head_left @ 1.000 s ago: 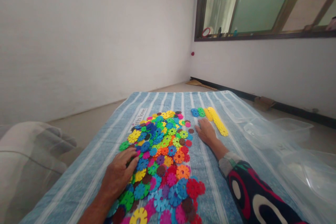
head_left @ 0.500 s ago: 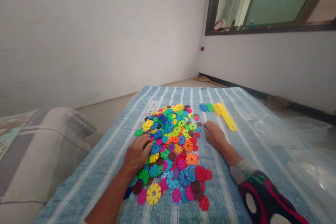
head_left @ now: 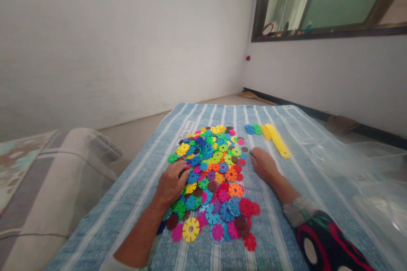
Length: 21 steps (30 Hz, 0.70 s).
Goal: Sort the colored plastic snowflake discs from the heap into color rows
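A wide pile of colourful, notched plastic snowflake discs lies on a striped cloth. My left hand rests at the pile's left edge, its fingers loosely bent over the discs and a gap between thumb and forefinger. No disc shows in its grasp. On the pile's right side my right hand lies on the cloth, fingers loosely curved, with a brown disc just beyond their tips. Farther back on the right, overlapping yellow discs form a row beside green discs and blue discs.
The blue striped cloth covers the table. Clear plastic containers stand along its right side. To the left is a fabric-covered seat or bed. A white wall rises behind, with a window at upper right.
The whole view has shifted slightly, so everything sits a little farther right. Both hands keep their places beside the pile, and the discs look unmoved.
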Motion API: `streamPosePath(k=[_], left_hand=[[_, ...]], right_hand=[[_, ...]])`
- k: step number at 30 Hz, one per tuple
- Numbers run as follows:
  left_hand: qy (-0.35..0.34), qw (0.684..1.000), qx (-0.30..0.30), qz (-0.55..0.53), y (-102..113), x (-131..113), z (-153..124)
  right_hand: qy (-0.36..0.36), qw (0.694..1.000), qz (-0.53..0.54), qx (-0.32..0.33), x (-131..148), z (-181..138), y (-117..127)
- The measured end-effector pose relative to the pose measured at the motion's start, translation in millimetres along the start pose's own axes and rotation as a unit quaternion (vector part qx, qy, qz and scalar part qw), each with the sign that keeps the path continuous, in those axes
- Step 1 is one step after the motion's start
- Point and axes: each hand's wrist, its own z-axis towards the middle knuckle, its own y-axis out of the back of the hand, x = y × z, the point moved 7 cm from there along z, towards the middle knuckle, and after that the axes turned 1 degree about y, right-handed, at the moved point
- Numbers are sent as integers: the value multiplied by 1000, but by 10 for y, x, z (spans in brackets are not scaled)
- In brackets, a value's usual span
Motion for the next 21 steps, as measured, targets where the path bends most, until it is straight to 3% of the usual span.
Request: streamPosePath(k=[21], left_hand=[[-13, 1000, -19, 1, -10, 26, 7]], right_hand=[[-10, 1000, 5, -9, 11, 1, 29]])
